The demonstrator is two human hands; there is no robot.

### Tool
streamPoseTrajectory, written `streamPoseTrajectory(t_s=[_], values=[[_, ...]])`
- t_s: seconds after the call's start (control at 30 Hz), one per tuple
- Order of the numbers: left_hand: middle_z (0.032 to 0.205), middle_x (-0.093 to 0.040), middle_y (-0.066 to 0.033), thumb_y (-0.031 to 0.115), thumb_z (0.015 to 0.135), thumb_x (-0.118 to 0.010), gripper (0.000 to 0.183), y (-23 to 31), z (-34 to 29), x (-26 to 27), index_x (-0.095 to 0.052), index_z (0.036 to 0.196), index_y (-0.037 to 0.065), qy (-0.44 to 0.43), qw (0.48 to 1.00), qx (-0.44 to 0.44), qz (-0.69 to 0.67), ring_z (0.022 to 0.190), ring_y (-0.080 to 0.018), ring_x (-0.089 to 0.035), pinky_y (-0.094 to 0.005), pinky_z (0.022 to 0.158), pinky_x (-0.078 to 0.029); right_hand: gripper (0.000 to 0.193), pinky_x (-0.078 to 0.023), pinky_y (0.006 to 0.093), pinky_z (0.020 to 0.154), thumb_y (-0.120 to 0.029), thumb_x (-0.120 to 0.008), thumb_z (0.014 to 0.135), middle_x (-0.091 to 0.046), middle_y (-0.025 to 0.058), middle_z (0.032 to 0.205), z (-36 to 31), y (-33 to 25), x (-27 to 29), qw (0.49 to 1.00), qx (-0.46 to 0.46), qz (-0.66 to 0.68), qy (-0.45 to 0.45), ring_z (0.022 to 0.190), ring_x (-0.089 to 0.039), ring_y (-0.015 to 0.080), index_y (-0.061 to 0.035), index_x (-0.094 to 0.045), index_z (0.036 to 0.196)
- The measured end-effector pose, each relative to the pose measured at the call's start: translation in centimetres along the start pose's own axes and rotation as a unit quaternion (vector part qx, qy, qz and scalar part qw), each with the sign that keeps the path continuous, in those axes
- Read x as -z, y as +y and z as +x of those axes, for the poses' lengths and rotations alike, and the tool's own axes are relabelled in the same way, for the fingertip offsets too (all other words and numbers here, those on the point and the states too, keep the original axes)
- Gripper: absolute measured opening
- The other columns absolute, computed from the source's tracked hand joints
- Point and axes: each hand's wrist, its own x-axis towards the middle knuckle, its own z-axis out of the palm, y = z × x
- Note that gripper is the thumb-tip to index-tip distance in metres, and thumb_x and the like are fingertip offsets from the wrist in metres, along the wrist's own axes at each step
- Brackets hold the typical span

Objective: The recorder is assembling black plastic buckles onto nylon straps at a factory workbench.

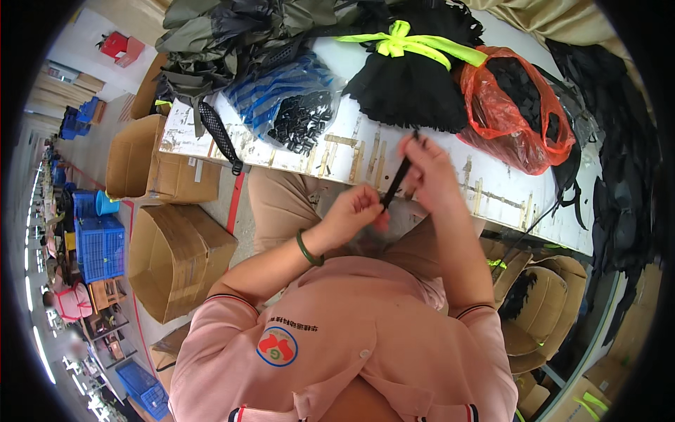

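A short black strap [396, 184] stretches slantwise between my two hands, in front of the table's near edge. My left hand [356, 209] is closed in a pinch on its lower end. At the upper end is my right hand [427, 167], its fingers bent round the strap and partly smeared by motion. Just beyond that hand, a thick bundle of black straps [404, 88] lies on the table, bound by a neon yellow band [399, 43]. Left of the bundle sits a clear and blue plastic bag [271, 95] with many small black pieces [302, 119].
The white, tape-marked table [436, 151] spans the far side. A red plastic bag [538, 151] of black pieces sits on its right. Dark fabric [232, 39] is heaped far left. Cardboard boxes [172, 253] stand left, another open box [555, 302] right. Black material [626, 204] hangs far right.
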Motion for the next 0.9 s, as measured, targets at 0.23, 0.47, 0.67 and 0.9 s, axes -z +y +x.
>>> streamPoseTrajectory(t_s=[0.23, 0.47, 0.67, 0.9], values=[[0.077, -0.061, -0.0087, 0.011, 0.085, -0.062, 0.011, 0.2, -0.5, 6.3, -0.055, 0.090, 0.003, -0.043, 0.851, -0.039, 0.522, 0.076, -0.0188, -0.063, -0.0301, 0.067, -0.049, 0.016, -0.028, 0.0158, 0.044, -0.017, -0.056, 0.092, -0.058, -0.0018, 0.079, -1.3, -5.6, 0.0, 0.970, 0.225, -0.065, 0.070, 0.051, -0.039, 0.0007, -0.0044, -0.064, 0.098], [0.087, -0.056, -0.0117, 0.018, 0.074, -0.073, 0.027, 6.5, 5.9, 12.5, -0.061, 0.094, 0.005, 0.207, 0.708, -0.108, 0.666, 0.078, -0.0292, -0.058, -0.0376, 0.069, -0.046, 0.010, -0.041, 0.0205, 0.058, -0.010, -0.060, 0.088, -0.056, 0.0005, 0.070, -3.2, 5.9, -1.4, 0.958, 0.072, -0.278, -0.003, 0.065, -0.052, 0.0054, -0.0016, -0.063, 0.092], [0.083, -0.057, -0.0124, 0.013, 0.073, -0.071, 0.025, 7.2, 6.7, 13.2, -0.061, 0.095, 0.005, 0.181, 0.720, -0.090, 0.664, 0.078, -0.0310, -0.059, -0.0382, 0.071, -0.047, 0.012, -0.037, 0.0186, 0.055, -0.011, -0.064, 0.086, -0.055, -0.0015, 0.068, -3.3, 5.1, -0.8, 0.939, 0.112, -0.325, 0.015, 0.062, -0.047, 0.0031, -0.0024, -0.061, 0.094], [0.084, -0.061, -0.0129, 0.000, 0.076, -0.061, 0.028, 7.4, 6.1, 10.5, -0.061, 0.103, 0.003, 0.233, 0.775, -0.207, 0.550, 0.072, -0.0253, -0.060, -0.0324, 0.066, -0.050, 0.011, -0.030, 0.0185, 0.046, -0.015, -0.065, 0.086, -0.049, -0.0066, 0.064, -2.8, 3.7, -1.9, 0.988, 0.039, -0.147, 0.037, 0.053, -0.039, 0.0016, -0.0058, -0.060, 0.090]])
